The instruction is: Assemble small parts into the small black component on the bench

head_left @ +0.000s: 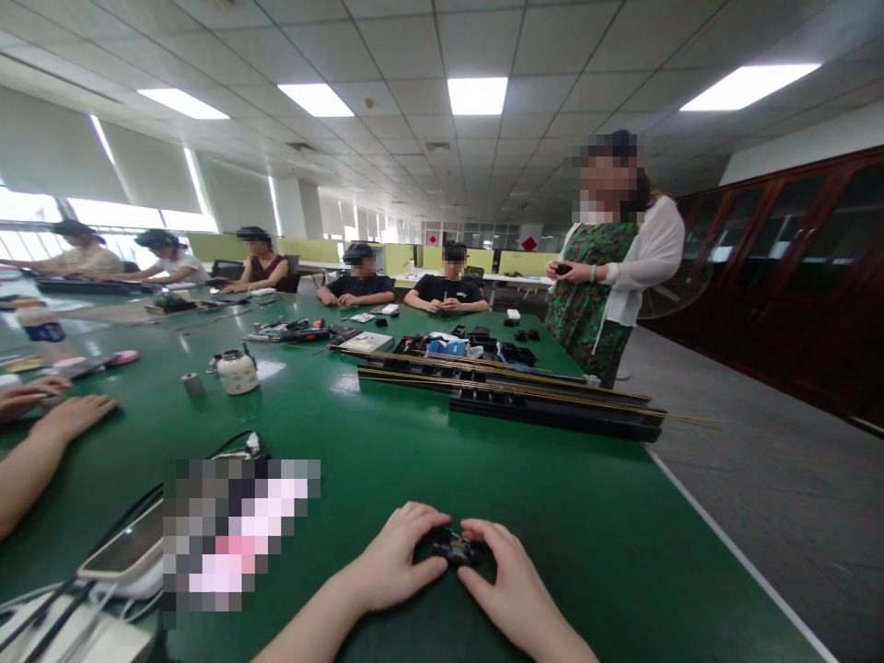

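Between my two hands, low over the green tabletop (622, 534), is a small black object (457, 547) with a gold-coloured strip in its middle and dark rounded ends; it looks like a toy car chassis. My left hand (397, 552) curls around its left end, thumb and fingers closed on it. The fingers and thumb of my right hand (507, 571) pinch the opposite end. My fingertips cover parts of the object, and its fine details are too small to make out.
Left of my hands lie a phone (128, 552) and cables. Farther off stand a cream pot (237, 372) and a grey cylinder (192, 385). Long black rails (552, 416) with thin rods lie ahead. A neighbour's hand (75, 414) rests at left; a person (608, 267) stands right.
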A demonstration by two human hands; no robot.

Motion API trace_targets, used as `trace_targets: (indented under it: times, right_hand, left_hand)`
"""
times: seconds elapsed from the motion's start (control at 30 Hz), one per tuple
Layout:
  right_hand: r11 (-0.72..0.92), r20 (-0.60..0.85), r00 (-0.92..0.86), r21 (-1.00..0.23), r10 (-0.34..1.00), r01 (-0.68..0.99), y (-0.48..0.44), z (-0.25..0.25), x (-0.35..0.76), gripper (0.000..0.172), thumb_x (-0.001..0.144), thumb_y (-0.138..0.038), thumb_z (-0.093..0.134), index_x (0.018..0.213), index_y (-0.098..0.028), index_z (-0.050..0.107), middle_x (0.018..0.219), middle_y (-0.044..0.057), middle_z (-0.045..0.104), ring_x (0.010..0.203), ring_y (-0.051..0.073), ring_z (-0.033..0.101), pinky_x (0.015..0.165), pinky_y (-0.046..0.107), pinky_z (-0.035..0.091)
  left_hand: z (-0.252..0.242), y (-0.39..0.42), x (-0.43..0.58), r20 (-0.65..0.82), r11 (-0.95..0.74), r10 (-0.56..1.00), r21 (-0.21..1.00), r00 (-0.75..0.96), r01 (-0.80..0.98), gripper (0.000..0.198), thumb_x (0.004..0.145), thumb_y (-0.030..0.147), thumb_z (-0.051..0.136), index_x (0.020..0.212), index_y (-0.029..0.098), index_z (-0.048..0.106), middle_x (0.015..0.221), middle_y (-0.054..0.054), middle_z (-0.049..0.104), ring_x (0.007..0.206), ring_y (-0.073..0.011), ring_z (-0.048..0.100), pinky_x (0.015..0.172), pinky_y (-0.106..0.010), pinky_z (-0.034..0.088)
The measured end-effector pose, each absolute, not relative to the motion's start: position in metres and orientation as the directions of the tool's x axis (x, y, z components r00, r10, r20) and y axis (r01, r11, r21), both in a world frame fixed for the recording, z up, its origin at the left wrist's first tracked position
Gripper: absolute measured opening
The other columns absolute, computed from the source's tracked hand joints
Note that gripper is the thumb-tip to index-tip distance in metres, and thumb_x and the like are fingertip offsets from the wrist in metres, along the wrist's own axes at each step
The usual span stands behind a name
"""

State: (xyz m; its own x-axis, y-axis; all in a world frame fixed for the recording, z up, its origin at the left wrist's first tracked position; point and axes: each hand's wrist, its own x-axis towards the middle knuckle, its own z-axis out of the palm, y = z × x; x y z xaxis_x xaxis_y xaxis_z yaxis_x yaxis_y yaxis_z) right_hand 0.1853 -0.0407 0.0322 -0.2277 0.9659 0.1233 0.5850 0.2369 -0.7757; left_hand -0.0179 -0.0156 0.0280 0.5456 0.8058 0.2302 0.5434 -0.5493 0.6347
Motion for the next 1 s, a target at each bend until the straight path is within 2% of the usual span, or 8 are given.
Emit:
trace_targets:
  times: [1.0]
  right_hand:
    - [0.237, 0.124, -0.226, -0.774, 0.966, 0.587, -0.0392, 0.0346, 0.1837, 0.038, 0.069, -0.025, 0.058, 0.107, -0.024, 0.058, 0.106, 0.006, 0.062, 0.103, 0.022, 0.054, 0.094, 0.036, 0.039]
  left_hand:
    - [0.0289, -0.0137, -0.0185, 0.228, -0.55, 0.804, 0.637, 0.55, 0.54, 0.041, 0.076, 0.028, 0.064, 0.116, 0.024, 0.054, 0.111, -0.005, 0.057, 0.105, -0.0241, 0.048, 0.094, -0.036, 0.038]
